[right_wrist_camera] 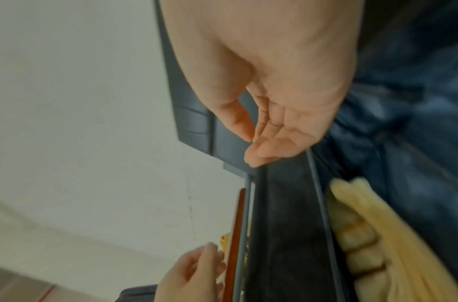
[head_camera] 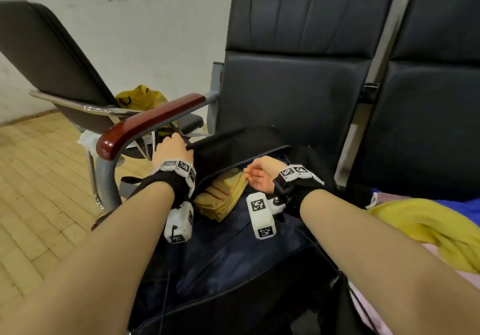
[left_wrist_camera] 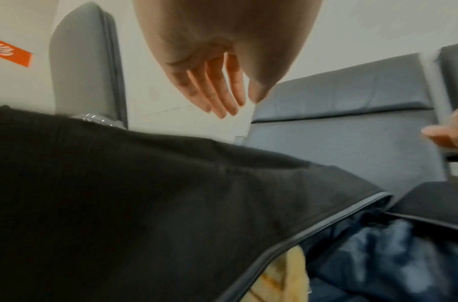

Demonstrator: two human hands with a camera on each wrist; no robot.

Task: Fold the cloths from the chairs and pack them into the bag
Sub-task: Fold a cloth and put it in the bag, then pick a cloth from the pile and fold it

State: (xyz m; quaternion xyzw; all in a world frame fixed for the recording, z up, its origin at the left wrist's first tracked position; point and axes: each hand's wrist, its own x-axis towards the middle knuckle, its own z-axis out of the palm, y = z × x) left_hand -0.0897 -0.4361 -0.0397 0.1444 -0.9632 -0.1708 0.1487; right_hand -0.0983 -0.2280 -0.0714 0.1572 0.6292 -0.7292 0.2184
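Note:
A black bag [head_camera: 228, 145] with dark blue lining lies open on the chair seat. Inside it sits a folded cream-yellow cloth [head_camera: 223, 197] with red stripes, also visible in the left wrist view [left_wrist_camera: 282, 282] and the right wrist view [right_wrist_camera: 372, 245]. My left hand [head_camera: 172, 147] is at the far left edge of the bag's raised flap [left_wrist_camera: 145, 204]; its fingers [left_wrist_camera: 217, 92] are straight and hold nothing. My right hand [head_camera: 259, 176] hovers palm-up over the bag's opening just right of the folded cloth, its fingers [right_wrist_camera: 274, 143] relaxed and empty.
A red-brown wooden armrest [head_camera: 145, 124] stands close to the left of the bag. Loose yellow [head_camera: 428, 230], blue [head_camera: 467, 207] and pink [head_camera: 376, 308] cloths lie on the neighbouring seat to the right. A yellow plastic bag [head_camera: 140, 98] sits on the far left chair.

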